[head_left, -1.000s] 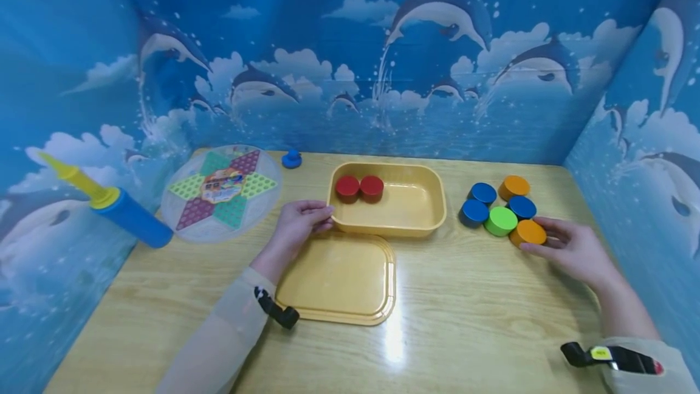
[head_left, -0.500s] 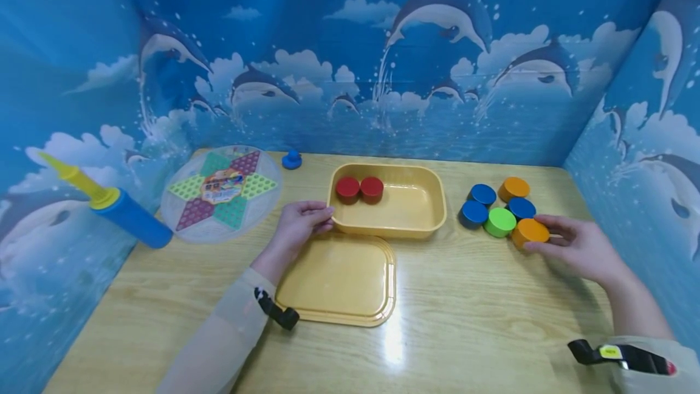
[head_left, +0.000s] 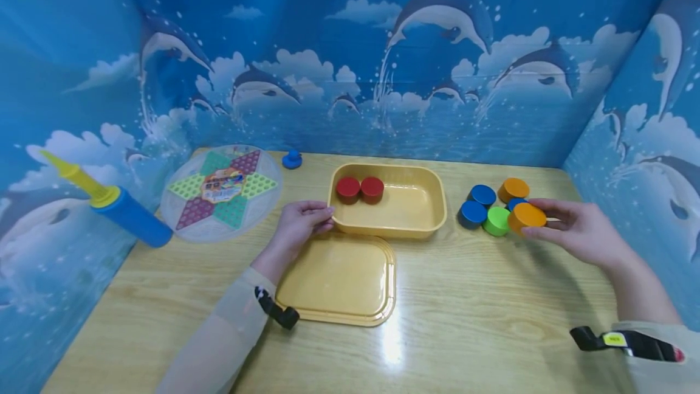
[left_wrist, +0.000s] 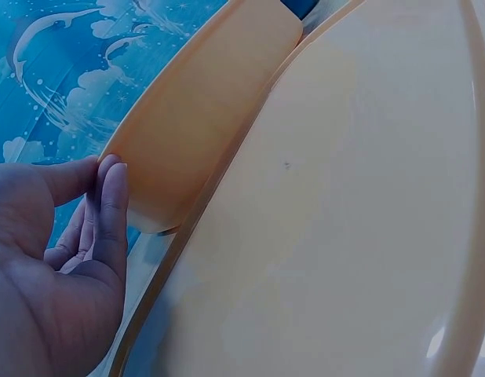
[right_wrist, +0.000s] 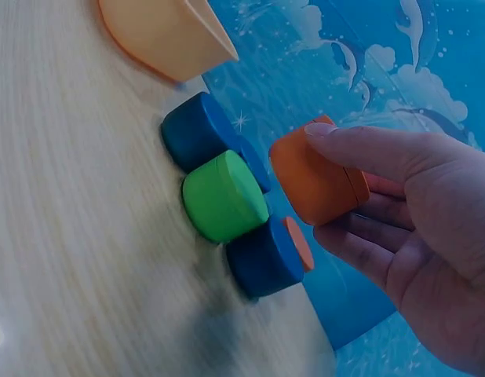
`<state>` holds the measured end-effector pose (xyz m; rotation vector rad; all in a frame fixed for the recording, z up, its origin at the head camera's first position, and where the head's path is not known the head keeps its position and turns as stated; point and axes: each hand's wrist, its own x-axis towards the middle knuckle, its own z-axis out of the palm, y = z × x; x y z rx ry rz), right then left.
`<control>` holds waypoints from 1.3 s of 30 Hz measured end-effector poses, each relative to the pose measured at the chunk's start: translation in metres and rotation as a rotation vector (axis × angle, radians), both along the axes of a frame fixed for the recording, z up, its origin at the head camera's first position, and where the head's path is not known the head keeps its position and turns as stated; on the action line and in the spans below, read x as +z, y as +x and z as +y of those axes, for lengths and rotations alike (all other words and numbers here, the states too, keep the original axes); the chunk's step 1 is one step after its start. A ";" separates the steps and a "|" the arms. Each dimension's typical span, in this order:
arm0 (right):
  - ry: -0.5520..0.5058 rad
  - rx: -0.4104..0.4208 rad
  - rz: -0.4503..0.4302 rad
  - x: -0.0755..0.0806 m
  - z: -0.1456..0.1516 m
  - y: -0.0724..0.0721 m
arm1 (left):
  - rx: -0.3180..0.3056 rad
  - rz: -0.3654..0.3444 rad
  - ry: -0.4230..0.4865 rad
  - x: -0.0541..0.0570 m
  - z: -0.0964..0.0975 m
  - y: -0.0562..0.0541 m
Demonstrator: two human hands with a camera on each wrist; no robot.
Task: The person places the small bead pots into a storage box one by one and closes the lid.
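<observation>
At the table's right, my right hand [head_left: 582, 233] grips an orange round tub [right_wrist: 317, 177] between thumb and fingers, lifted off the table in the right wrist view. Right beside it stand a green tub [head_left: 496, 222], several blue tubs [head_left: 473, 214] and a second orange tub [head_left: 513, 189]. My left hand [head_left: 299, 224] pinches the left front corner of a yellow rectangular box [left_wrist: 187, 118] at its rim. Two red tubs [head_left: 348, 190] sit side by side in the left part of that box. A matching yellow lid [head_left: 339, 281] lies flat in front of it, by the left wrist.
A round Chinese checkers board [head_left: 221, 193] lies at the left. Beside it is a blue pump [head_left: 133, 217] with a yellow nozzle. A small blue duck [head_left: 292, 159] stands at the back edge. Dolphin-printed curtains [head_left: 350, 65] enclose the back and sides.
My right hand has raised the orange tub from the table, and it now covers part of the blue one behind. The left hand keeps its hold on the box.
</observation>
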<state>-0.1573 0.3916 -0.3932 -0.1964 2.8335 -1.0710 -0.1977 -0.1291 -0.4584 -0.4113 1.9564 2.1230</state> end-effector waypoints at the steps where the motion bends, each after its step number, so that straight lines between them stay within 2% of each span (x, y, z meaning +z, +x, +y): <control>1: -0.001 0.004 0.002 0.002 -0.002 -0.002 | 0.000 0.000 0.000 0.000 0.000 0.000; 9: -0.050 0.058 0.037 0.018 -0.023 -0.015 | -0.006 0.001 -0.010 0.001 0.000 0.000; 17: -0.071 0.138 0.060 0.027 -0.051 -0.029 | -0.004 0.015 -0.020 0.001 0.001 -0.001; 19: -0.081 0.164 0.057 0.029 -0.058 -0.033 | -0.003 0.012 -0.020 0.001 0.001 -0.001; 25: -0.088 0.171 0.015 0.036 -0.080 -0.042 | -0.005 0.013 -0.016 0.000 0.001 0.001; 32: -0.095 0.194 -0.010 0.032 -0.105 -0.058 | -0.004 0.014 -0.016 -0.001 0.000 0.000; 39: -0.129 0.264 -0.021 0.026 -0.127 -0.072 | -0.003 0.006 -0.003 -0.002 0.000 -0.001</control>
